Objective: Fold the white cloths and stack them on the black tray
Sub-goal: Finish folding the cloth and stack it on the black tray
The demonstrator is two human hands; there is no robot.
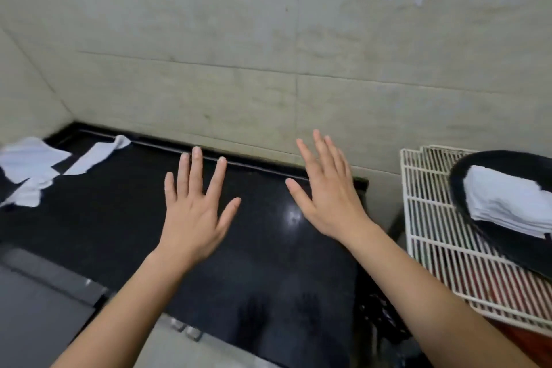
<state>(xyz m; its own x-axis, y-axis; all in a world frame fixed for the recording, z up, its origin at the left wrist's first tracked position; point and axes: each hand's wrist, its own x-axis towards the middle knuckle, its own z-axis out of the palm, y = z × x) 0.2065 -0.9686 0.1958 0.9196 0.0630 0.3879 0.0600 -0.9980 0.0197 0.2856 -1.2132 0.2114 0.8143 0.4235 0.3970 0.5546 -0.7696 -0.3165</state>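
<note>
Crumpled white fabric cloths [33,167] are lying at the far-left end of the glossy black countertop [119,233] while the left hand [194,212] and right hand [328,197] are hovering apart, spread and empty, over its middle, so a hasty grab may be dragging one off that edge.

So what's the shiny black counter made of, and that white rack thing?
Black counter: probably polished stone, glossy, with reflections and a bright glare spot. White rack: looks like coated metal wire, thin parallel bars with gaps between.
</note>
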